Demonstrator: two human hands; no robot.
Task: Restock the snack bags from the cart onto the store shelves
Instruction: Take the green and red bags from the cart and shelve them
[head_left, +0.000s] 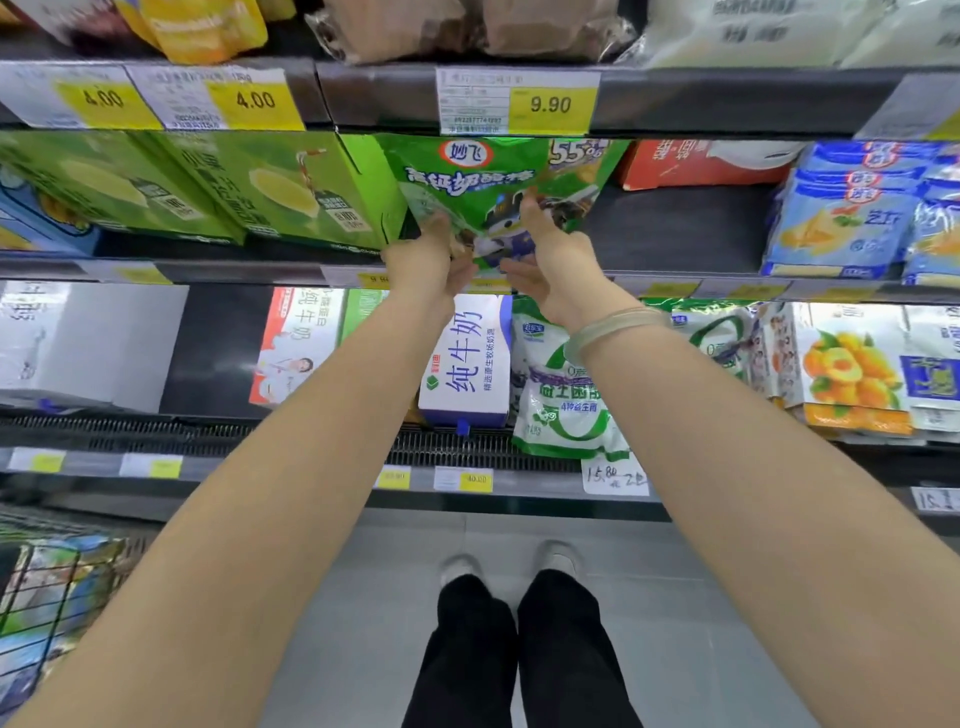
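Down at the far left you can just see the wire cart (47, 597) parked by the person's side, with more bagged stock inside, so it's within easy reach for the next grab. Moving right along the middle shelf (675, 228), a row of green cartons (234, 187) fills the left stretch. Right beside them the left hand (426, 260) has its fingers curled round the lower left corner of a green snack bag (493, 192). The bag stands upright at the shelf's front edge, touching the cartons, its top tucked just under the shelf above. Can't tell if its bottom is actually resting on the shelf yet. The right hand (550, 260), the one with the pale bracelet (608, 327), pinches the lower right corner, thumb up on the front and fingers underneath. My guess is two hands because the bag is floppy and needs steadying to face outward. Past it there's bare dark shelf, then blue bags (852, 218) at the far right, so there's room for more.
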